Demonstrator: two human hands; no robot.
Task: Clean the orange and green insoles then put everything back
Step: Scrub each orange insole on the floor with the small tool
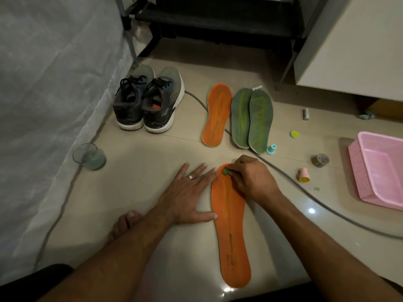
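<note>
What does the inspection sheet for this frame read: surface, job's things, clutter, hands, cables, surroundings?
Surface: glossy tiled floor, light glare near the person.
Job's things: near orange insole flat under both hands; second orange insole and two overlapping green insoles lie beyond; pair of sneakers side by side.
Clutter: glass, pink basket, small stamp-like caps, tape roll.
Hands: left hand spread flat, fingertips on the insole's edge; right hand pinches a small green piece against the insole's tip.
Cables: grey cable runs across the floor, under the far insoles.
Surroundings: grey fabric on the left, black rack, pale cabinet.
</note>
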